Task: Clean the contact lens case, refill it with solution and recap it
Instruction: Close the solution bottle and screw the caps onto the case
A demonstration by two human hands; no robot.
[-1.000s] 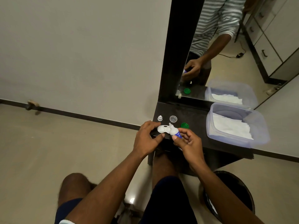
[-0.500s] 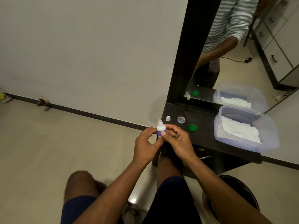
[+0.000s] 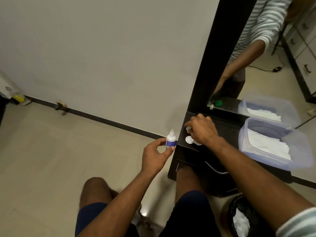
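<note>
Clear tub holding white tissues, bin with wipes

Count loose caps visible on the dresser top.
1 directly: a small white cap at the right hand's fingertips. A green cap shows only reflected in the mirror; the hand hides it, and maybe others.

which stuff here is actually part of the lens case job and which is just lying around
Part of the job:
solution bottle, held in the left hand
white lens case on the dark table
small white cap, at the right hand

Just lying about:
clear plastic tub of white tissues
bin on the floor
</note>
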